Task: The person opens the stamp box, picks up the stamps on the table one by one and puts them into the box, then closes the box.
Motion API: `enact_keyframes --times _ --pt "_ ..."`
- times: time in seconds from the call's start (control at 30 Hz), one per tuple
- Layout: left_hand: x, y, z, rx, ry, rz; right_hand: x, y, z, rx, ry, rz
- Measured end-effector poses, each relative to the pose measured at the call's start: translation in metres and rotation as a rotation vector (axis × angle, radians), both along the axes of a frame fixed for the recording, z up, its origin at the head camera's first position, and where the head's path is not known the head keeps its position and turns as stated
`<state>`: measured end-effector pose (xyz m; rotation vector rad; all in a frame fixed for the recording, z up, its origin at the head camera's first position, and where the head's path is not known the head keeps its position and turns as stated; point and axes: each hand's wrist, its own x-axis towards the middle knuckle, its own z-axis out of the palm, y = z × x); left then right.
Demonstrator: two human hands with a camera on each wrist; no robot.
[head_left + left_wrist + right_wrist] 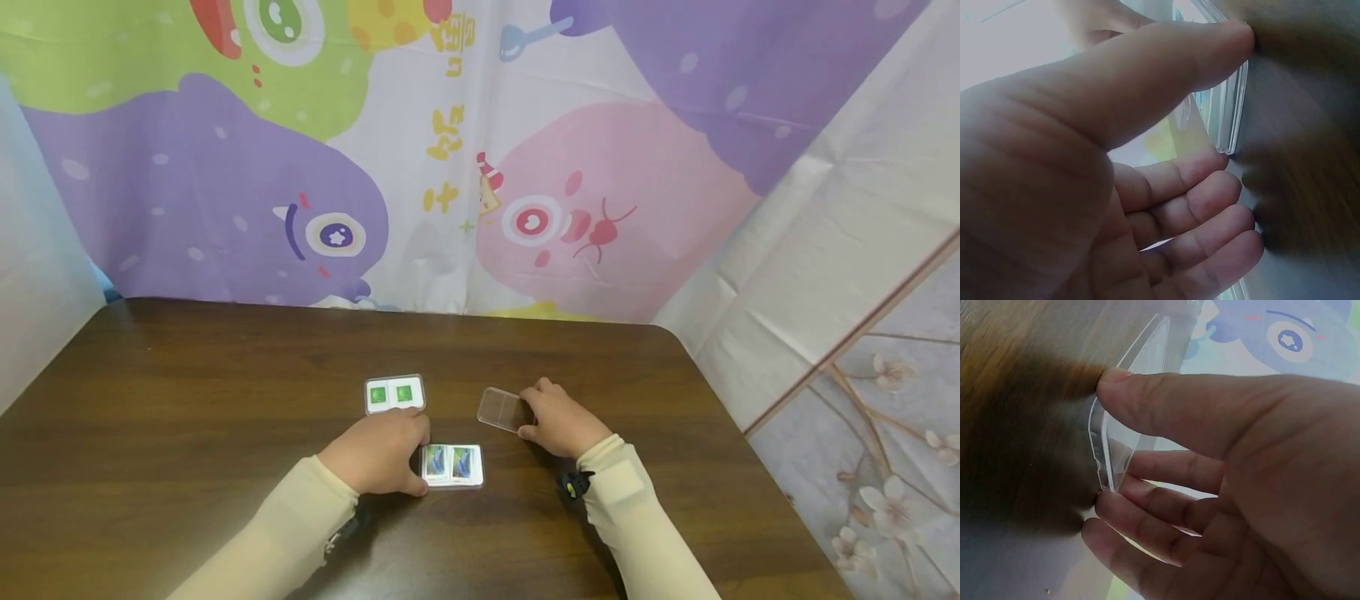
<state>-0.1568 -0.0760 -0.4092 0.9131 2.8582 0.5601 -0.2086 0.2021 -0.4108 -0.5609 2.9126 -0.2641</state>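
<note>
A clear plastic case of cards [467, 467], showing two blue pictures side by side, lies flat near the front middle of the table. My left hand [382, 454] holds its left end, thumb at the near corner and fingers at the far one. In the left wrist view the edge of the case [1230, 115] shows between thumb and index finger. To the right, a shallow clear plastic lid [498, 410] shows the wood through it. My right hand [566, 418] grips its right end; the right wrist view has the lid's rim [1094, 422] between thumb and fingers.
Just beyond my left hand lies another clear case [391, 385] with two green pictures, partly hidden by the fingers. The brown wooden table [225, 375] ends at a cartoon-printed curtain [427, 267] at the back. Pale cloth [810, 233] hangs on the right.
</note>
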Motion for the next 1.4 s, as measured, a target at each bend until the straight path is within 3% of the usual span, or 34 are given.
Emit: enact_keyframes --times 0.27,0.47,0.77,0.97,1.23,1.4 --pt "0.000 0.000 -0.002 -0.005 -0.004 0.003 -0.003 0.002 -0.001 -0.102 0.052 0.027" --pt "0.002 0.001 -0.004 -0.003 -0.029 0.030 0.007 -0.012 0.006 -0.198 -0.032 0.197" --pt "0.002 0.003 -0.004 -0.008 -0.036 0.050 0.019 -0.031 0.008 -0.170 -0.139 0.344" --pt "0.001 0.003 -0.003 -0.008 -0.026 0.037 0.022 -0.036 0.005 -0.165 -0.156 0.374" --pt "0.000 0.001 -0.002 -0.016 0.040 -0.024 0.025 -0.038 0.008 -0.111 -0.167 0.355" --pt "-0.001 0.001 0.000 -0.015 0.017 -0.014 0.025 -0.039 0.009 -0.102 -0.143 0.370"
